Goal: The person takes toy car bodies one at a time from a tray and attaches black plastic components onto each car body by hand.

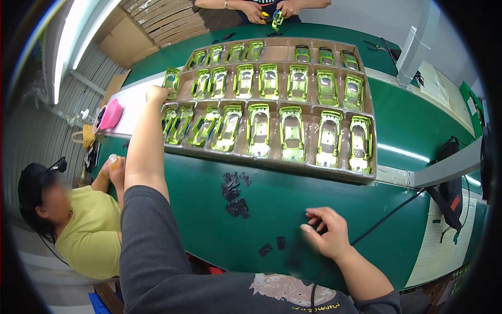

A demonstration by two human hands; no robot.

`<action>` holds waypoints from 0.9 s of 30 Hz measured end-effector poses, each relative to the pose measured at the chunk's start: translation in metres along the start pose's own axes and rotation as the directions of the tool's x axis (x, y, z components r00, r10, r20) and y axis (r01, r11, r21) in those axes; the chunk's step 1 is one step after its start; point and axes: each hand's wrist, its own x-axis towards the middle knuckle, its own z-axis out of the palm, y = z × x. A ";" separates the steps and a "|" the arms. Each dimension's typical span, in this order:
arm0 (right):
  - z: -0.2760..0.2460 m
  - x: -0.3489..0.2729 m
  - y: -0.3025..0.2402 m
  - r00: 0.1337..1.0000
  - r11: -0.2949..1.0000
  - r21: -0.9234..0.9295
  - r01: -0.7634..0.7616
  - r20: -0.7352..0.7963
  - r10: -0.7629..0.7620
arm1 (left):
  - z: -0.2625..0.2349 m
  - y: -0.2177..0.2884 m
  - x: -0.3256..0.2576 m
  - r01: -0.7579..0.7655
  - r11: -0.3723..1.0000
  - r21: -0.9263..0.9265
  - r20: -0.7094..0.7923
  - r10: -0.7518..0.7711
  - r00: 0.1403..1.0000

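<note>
My left hand (158,93) reaches far forward, its fingers closed on the near end of a lime-green toy car body (171,78) at the left edge of a divided cardboard box (272,163). Rows of similar green car bodies (259,131) fill most of the box's compartments. Low over the green table, my right hand (329,230) holds nothing; its fingers are loosely bent, with the thumb apart. Left of it lie two small black plastic parts (281,243). Several more black parts (230,187) are heaped between the box and me.
At the left, a person in a yellow-green shirt (86,235) sits near a pink container (111,114). Across the green table (397,125), another person's hands (256,13) handle a green car part. A metal post (444,167) and black cable (389,220) stand at the right.
</note>
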 end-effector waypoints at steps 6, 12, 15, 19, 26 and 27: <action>0.001 0.003 -0.001 0.999 0.999 0.017 -0.045 -0.012 0.045 | 0.007 -0.030 0.052 -0.059 0.848 0.527 -0.014 0.079 0.997; 0.002 0.005 -0.003 0.999 1.000 -0.009 0.009 -0.033 -0.010 | 0.032 0.026 -0.012 -0.055 0.707 0.706 -0.242 0.313 0.918; 0.005 0.006 -0.002 0.999 0.999 -0.021 0.030 -0.034 -0.030 | 0.075 0.098 -0.029 -0.441 0.731 0.520 -0.020 0.527 0.850; 0.000 0.003 -0.002 0.999 1.000 -0.013 0.023 -0.030 -0.024 | 0.175 0.215 -0.111 -0.670 0.739 0.062 0.193 0.650 0.735; -0.004 0.003 0.005 0.999 0.999 0.035 0.035 0.027 -0.036 | 0.267 0.291 -0.128 -0.498 0.792 0.352 0.279 0.419 0.864; -0.003 0.004 0.004 0.998 0.998 0.047 0.045 0.038 -0.047 | 0.272 0.291 -0.117 -0.493 0.773 0.398 0.281 0.409 0.868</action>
